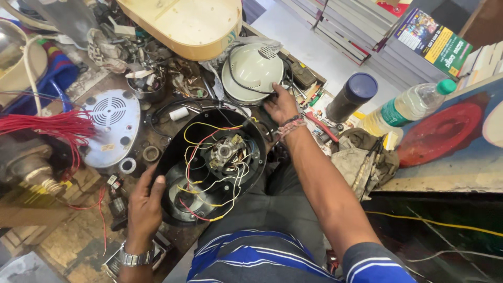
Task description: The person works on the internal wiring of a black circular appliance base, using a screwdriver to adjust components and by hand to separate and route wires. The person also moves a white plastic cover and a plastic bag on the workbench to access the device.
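Fingers [157, 183] on black housing [173, 157]

The left hand [145, 202] sits low and near on the left, palm down, fingers together and curved, thumb pointing up toward the far side; its bare forearm runs straight down toward the near edge, a metal wristwatch [135, 258] on the wrist. The right arm stretches from the near right up to the far centre, sleeve striped blue at the upper arm. The right hand [281, 105] is palm down, fingers spread and bent, a beaded wristband [291, 126] around its wrist.
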